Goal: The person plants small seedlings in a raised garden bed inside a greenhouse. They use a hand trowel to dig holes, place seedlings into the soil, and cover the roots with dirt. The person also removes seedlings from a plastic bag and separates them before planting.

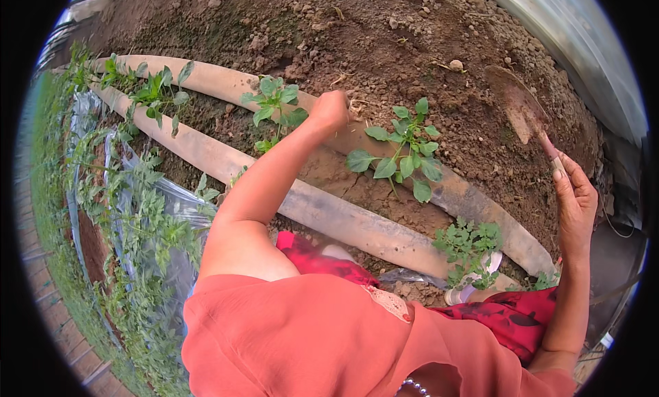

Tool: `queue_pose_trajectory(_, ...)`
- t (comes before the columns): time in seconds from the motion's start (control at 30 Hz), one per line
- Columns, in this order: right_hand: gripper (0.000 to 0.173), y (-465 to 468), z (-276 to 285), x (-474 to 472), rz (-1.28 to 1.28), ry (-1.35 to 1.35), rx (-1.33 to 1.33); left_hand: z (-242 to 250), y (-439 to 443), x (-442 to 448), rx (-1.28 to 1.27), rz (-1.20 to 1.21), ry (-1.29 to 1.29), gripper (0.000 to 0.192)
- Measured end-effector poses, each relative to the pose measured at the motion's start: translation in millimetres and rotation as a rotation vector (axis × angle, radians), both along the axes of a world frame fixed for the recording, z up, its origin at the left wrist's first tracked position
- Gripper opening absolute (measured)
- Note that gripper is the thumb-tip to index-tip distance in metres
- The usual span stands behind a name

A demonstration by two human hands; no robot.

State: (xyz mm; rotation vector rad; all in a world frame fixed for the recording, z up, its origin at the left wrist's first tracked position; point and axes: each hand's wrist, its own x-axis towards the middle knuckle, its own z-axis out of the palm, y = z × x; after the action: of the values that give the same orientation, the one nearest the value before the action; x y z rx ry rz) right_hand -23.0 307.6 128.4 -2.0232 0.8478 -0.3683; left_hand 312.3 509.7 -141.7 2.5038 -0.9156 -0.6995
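Observation:
My left hand (329, 111) is curled into a fist over the far flat hose, with pale dry plant strands (360, 107) at its fingertips. Just left of it stands a young pepper plant (273, 101); a larger pepper plant (404, 152) leans over the hose on its right. My right hand (576, 191) grips the handle of a hand trowel (522, 106) between thumb and fingers. The trowel's rusty, soil-smeared blade points up and left above the bare soil.
Two broad flat hoses (355, 224) run side by side across the bed, with pepper plants between them. A small tomato plant (468, 250) grows near my foot. Leafy rows with plastic mulch film (180, 201) lie to the left. Greenhouse sheeting (576, 46) borders the upper right.

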Motion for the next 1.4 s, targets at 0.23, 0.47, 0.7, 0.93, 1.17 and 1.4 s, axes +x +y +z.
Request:
queue_pose_trajectory(0.23, 0.031, -9.2, -4.7, -9.8, -0.005, 0.075, -0.026, -19.4, 17.5, -15.1, -0.167, -0.289, -0.137, 0.017)
queue_pose_trajectory(0.47, 0.031, -17.0, -5.9, -23.2, -0.038, 0.114, 0.009, -16.2, 24.6, -6.2, -0.308, 0.205, 0.148, 0.017)
queue_pose_trajectory(0.7, 0.030, -16.6, -7.9, -29.5, -0.029, 0.117, 0.024, -12.7, 21.6, -26.3, 0.014, 0.201, 0.159, 0.031)
queue_pose_trajectory(0.93, 0.031, -3.6, -10.1, -11.6, 0.061, 0.174, -0.075, -26.5, 19.5, -45.6, -0.059, -0.056, -0.170, 0.017)
queue_pose_trajectory(1.17, 0.033, -1.6, -35.1, 43.3, 0.269, 0.262, -0.683, -4.9, 19.7, -41.0, -0.120, 0.016, 0.021, 0.015)
queue_pose_trajectory(1.4, 0.032, -28.4, -83.8, 173.0, 0.391, 0.421, -1.094, 18.4, 5.2, 15.3, -0.468, 0.395, 0.498, 0.009)
